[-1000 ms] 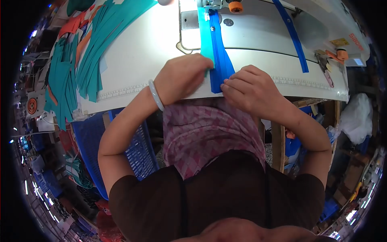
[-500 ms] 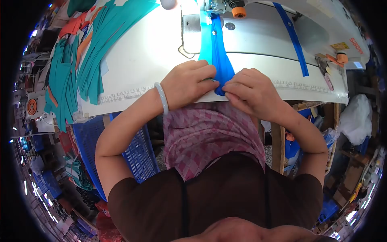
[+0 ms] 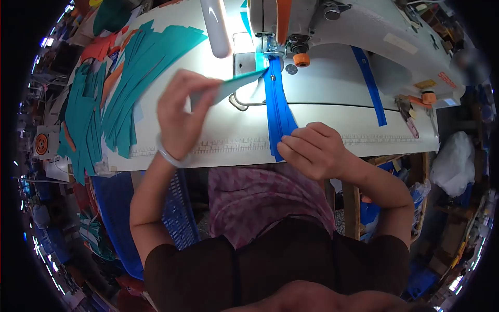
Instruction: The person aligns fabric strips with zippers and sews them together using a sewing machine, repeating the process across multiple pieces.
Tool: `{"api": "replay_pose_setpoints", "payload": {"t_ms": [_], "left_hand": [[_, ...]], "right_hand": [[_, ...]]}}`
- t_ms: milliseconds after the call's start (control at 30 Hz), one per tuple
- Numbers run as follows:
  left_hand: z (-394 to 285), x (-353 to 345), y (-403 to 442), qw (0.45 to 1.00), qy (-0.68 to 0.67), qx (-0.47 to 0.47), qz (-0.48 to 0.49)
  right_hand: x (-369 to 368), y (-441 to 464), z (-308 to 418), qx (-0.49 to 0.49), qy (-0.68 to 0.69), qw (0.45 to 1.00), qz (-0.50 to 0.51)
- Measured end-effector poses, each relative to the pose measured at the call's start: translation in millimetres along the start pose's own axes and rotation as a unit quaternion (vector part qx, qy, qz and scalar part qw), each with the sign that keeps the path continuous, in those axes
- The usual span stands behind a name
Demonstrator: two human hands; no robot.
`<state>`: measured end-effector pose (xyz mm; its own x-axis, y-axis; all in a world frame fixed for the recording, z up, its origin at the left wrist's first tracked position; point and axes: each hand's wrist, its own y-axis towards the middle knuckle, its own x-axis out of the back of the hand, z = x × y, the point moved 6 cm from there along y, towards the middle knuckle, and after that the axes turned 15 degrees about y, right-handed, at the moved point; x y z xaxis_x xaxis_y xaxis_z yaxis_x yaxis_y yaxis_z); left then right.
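Note:
My left hand (image 3: 182, 112), with a pale bracelet at the wrist, is raised off the table to the left. Its fingers pinch one end of a teal fabric strip (image 3: 241, 83), which stretches slantwise to the presser foot (image 3: 271, 51) of the sewing machine (image 3: 358, 26). A blue zipper (image 3: 276, 101) with a metal slider runs from under the foot toward the table's front edge. My right hand (image 3: 314, 151) grips the zipper's near end at its right side, fingers closed.
Piles of teal strips (image 3: 140, 78) lie on the table's left. Another blue zipper (image 3: 370, 86) lies to the right, near small snips (image 3: 408, 117). A ruler tape (image 3: 228, 144) runs along the front edge. A blue plastic basket (image 3: 179, 203) stands below left.
My left hand has moved left and up, drawing the teal strip away from the blue zipper. My right hand stays at the zipper's near end. The view has shifted, showing more of the machine.

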<state>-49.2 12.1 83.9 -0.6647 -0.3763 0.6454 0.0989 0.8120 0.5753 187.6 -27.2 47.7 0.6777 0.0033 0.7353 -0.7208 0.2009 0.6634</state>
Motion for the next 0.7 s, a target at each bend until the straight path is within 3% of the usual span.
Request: {"api": "replay_pose_setpoints", "payload": {"t_ms": [33,167,267,333,433,500,533,600,700], "left_hand": [[7,5,6,0.999,0.008,0.054,-0.001],[4,-3,4,0.998,-0.062,0.010,0.028],[-20,-22,-5,0.968,-0.144,-0.071,0.193],[-32,-44,-11,0.930,-0.122,-0.119,0.326],[-4,-78,-1,0.951,-0.088,-0.047,0.292],[11,-90,17,0.984,0.067,-0.004,0.163],[16,-100,22,0.985,0.067,-0.002,0.160],[22,-108,29,0.971,0.205,-0.018,0.119],[22,-109,32,0.966,0.220,-0.005,0.137]], "right_hand": [[-1,0,1,0.011,0.000,1.000,0.008],[-4,0,1,0.037,0.001,0.999,0.027],[-8,-1,3,0.047,0.015,0.998,0.046],[-11,-3,1,0.030,0.029,0.998,0.050],[-16,-7,-4,-0.022,0.071,0.995,0.066],[-16,-6,-1,-0.027,0.075,0.994,0.080],[-17,-5,-1,-0.034,0.078,0.992,0.090],[-18,-5,-1,-0.048,0.085,0.989,0.110],[-19,-5,0,-0.038,0.086,0.990,0.109]]}}
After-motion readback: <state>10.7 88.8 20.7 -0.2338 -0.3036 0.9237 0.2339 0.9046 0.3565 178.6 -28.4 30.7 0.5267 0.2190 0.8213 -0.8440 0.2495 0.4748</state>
